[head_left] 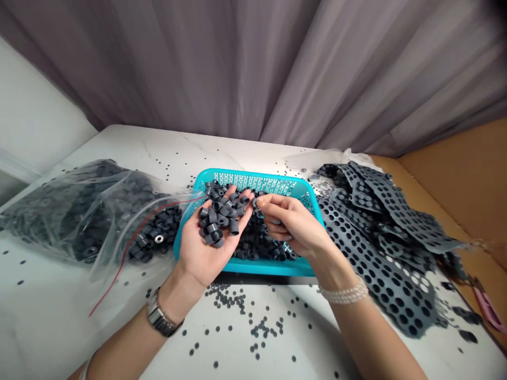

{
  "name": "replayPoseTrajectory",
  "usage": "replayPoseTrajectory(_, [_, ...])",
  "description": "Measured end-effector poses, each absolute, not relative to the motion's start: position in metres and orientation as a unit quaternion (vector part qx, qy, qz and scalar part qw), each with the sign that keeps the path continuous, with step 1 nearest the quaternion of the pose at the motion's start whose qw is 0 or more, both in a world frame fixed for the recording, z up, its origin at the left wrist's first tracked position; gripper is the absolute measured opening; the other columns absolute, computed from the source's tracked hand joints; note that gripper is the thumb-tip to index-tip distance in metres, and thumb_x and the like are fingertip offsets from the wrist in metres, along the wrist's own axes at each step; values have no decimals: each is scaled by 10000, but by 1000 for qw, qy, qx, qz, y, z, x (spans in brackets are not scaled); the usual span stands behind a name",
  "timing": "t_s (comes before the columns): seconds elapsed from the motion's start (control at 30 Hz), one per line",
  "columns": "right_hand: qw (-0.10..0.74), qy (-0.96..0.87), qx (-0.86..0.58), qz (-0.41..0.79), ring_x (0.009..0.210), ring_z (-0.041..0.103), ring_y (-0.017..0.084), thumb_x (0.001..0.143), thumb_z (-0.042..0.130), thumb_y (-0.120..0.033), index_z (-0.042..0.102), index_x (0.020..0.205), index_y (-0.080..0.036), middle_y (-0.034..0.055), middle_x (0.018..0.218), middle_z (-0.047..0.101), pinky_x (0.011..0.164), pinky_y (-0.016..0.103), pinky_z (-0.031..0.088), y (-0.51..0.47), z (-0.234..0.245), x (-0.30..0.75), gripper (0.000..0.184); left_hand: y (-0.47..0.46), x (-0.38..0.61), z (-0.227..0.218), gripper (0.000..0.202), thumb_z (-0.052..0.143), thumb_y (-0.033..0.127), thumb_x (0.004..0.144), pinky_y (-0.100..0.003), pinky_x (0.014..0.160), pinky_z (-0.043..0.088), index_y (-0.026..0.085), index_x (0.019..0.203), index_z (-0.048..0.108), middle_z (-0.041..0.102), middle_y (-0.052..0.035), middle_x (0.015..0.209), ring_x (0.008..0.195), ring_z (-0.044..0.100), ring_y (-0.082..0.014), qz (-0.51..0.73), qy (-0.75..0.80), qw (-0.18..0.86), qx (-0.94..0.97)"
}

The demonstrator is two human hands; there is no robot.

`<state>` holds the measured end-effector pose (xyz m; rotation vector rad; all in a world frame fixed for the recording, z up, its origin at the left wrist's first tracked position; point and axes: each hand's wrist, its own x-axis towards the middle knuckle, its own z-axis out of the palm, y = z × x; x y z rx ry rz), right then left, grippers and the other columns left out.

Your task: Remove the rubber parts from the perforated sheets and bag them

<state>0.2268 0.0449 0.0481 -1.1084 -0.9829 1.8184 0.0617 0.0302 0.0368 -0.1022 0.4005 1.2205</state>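
Note:
My left hand (202,259) is turned palm up and cupped, holding a heap of small dark grey plastic caps (221,214) over the basket. Beside its fingertips, my right hand (291,224) pinches one small grey cap (255,202) between thumb and finger; the other fingers curl inward. Beneath both hands stands a turquoise plastic basket (273,270) with many more of these caps inside. A clear plastic bag (99,211) with a red seal strip lies at the left, full of caps, its mouth reaching the basket's edge.
Dark grey perforated sheets (380,264) are piled at the right. Small dark discs (227,300) are scattered over the white table (130,138), in front of and behind the basket. A pink-handled tool (488,309) lies by a brown cardboard wall (467,163). A grey curtain (245,68) hangs behind.

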Motion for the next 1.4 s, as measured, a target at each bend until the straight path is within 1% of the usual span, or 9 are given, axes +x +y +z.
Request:
replayPoseTrajectory(0.2, [387,-257,-292,836,428,136,39,834,513,-120,480,707,-169,-83,539,274,318,109,153,47,52,238,140,29,63,38,454,359,225,906,-458,951,517,64,1303,511,570,-224,1306,1241,510,-334,578,180,793,-66])
replayPoseTrajectory(0.43, [386,-218,-258,859,410,173,38,793,493,-87,505,688,-155,-69,532,315,297,91,202,46,52,237,126,29,62,37,452,370,215,899,-461,962,513,60,1299,512,587,-214,1289,1243,511,-327,580,178,792,-71])
replayPoseTrajectory(0.53, [395,-211,-286,847,404,237,47,773,488,-147,574,742,-134,-44,536,379,282,108,194,47,54,238,92,29,62,36,469,365,222,903,-454,967,509,72,1330,486,587,-200,1296,1250,506,-315,577,178,794,-63])
replayPoseTrajectory(0.73, [445,-224,-396,772,457,414,66,839,482,-342,657,775,-85,44,642,560,320,154,220,51,51,236,318,27,61,35,502,356,240,909,-441,980,495,86,1381,431,531,-209,1360,1261,495,-307,564,170,807,-36])
replayPoseTrajectory(0.87, [478,-336,-437,684,401,266,22,799,669,-304,630,785,-146,-57,551,440,356,181,116,46,44,230,163,27,60,33,507,350,239,912,-449,1013,464,93,1393,419,539,-188,1359,1274,481,-297,554,158,817,-18])
replayPoseTrajectory(0.97, [476,-409,-472,619,394,185,30,788,706,-342,612,788,-178,-102,481,296,379,215,106,42,41,225,189,27,60,33,504,342,244,918,-447,1021,456,113,1399,420,558,-163,1348,1272,488,-281,545,168,822,-13])
replayPoseTrajectory(1.1, [445,-450,-507,584,404,190,32,783,708,-369,621,804,-173,-90,496,348,381,230,94,40,39,220,215,26,62,36,503,359,268,918,-442,1020,457,145,1400,428,560,-139,1352,1262,503,-266,531,197,824,-21])
replayPoseTrajectory(1.23, [440,-404,-481,641,408,158,29,803,677,-318,607,774,-159,-98,494,303,375,206,97,42,37,223,175,26,62,38,499,358,261,915,-435,1008,471,136,1391,440,571,-142,1339,1254,512,-269,531,193,825,-21])
replayPoseTrajectory(1.4, [443,-270,-394,759,424,132,33,779,624,-176,464,655,-177,-98,521,260,342,146,110,46,42,230,202,26,64,40,505,345,260,911,-420,979,495,106,1383,439,568,-180,1330,1237,531,-271,534,199,822,-25])
